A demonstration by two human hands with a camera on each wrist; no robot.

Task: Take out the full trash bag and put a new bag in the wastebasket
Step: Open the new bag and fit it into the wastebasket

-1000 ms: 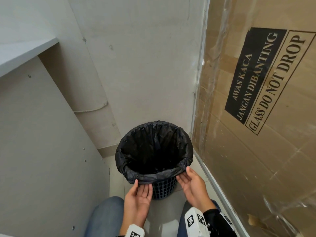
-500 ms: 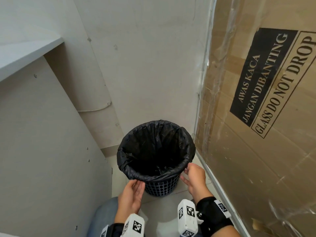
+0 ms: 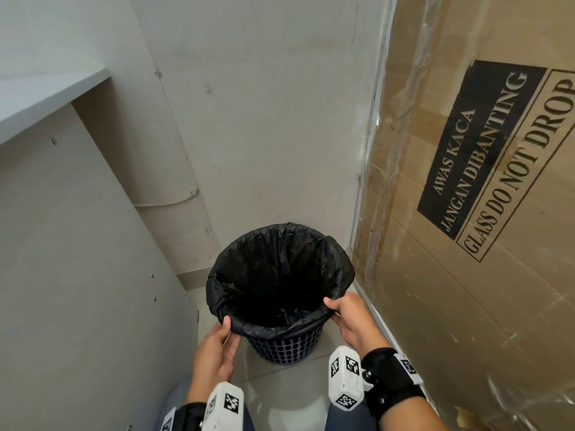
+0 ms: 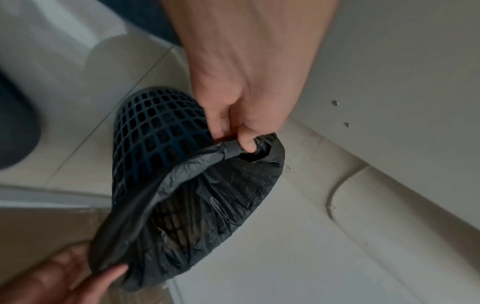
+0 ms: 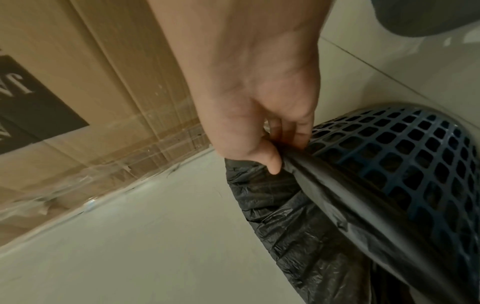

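Both hands gripped the folded edge of the trash bag at the wastebasket rim.

The left hand (image 3: 217, 349) pinched the bag's cuff between thumb and curled fingers at the lower left of the rim, as the left wrist view confirmed. The right hand (image 3: 350, 318) pinched the cuff in the same way at the lower right of the rim. The black trash bag (image 3: 280, 275) lined the wastebasket (image 3: 284, 348), its edge folded outward over the rim. The dark lattice-walled wastebasket stood upright on the pale tiled floor (image 3: 289, 396) at lower centre of the head view. A white panel (image 3: 77, 275) filled the left side. A cardboard box (image 3: 466, 306) marked "GLASS DO NOT DROP" occupied the right side, near the wastebasket.
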